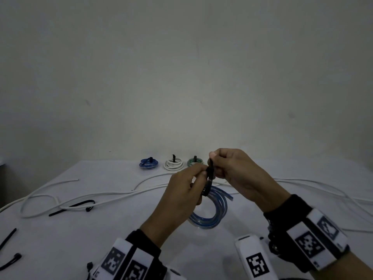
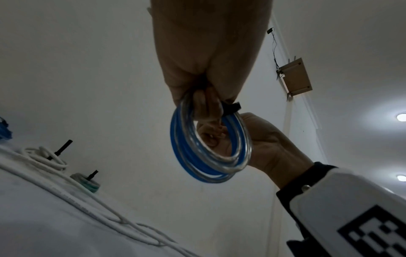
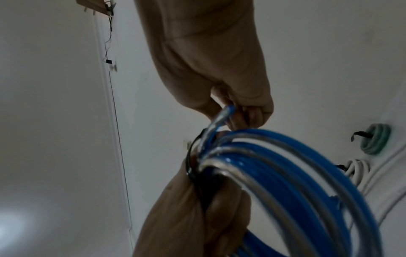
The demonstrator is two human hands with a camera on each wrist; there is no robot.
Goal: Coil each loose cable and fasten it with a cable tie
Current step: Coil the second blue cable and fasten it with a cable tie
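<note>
— Above the white table point(image 1: 60, 239), both hands are raised. What does each one hold?

— The left hand point(image 1: 181, 190) has its fingers curled round the top of the blue coil point(image 1: 212, 217), which hangs below it clear of the table. The right hand point(image 1: 236, 174) pinches the black cable tie point(image 1: 210, 174) between thumb and finger; the tie wraps the coil just beside the left fingertips.

— What lies round about?

— At the far edge stand three finished bundles in a row: a blue bundle point(image 1: 148, 163), a white bundle point(image 1: 173, 165) and a green bundle point(image 1: 194, 162), each with a black tie sticking up. A loose white cable point(image 1: 80, 196) snakes across the table between those bundles and the hands. Spare black ties point(image 1: 76, 206) lie to the left, one crossing the white cable, more at the left edge.

— Does anything block the sight?

— From the head view the left hand covers part of the coil, and the right hand hides part of the green bundle's side.

— What do the wrist views add?

— The left wrist view shows the coil's whole ring point(image 2: 208, 147), blue and clear strands side by side, and a wooden box on the wall point(image 2: 295, 77). The right wrist view shows a cut end of the cable point(image 3: 226, 113) poking up toward the right fingers, though blurred.
</note>
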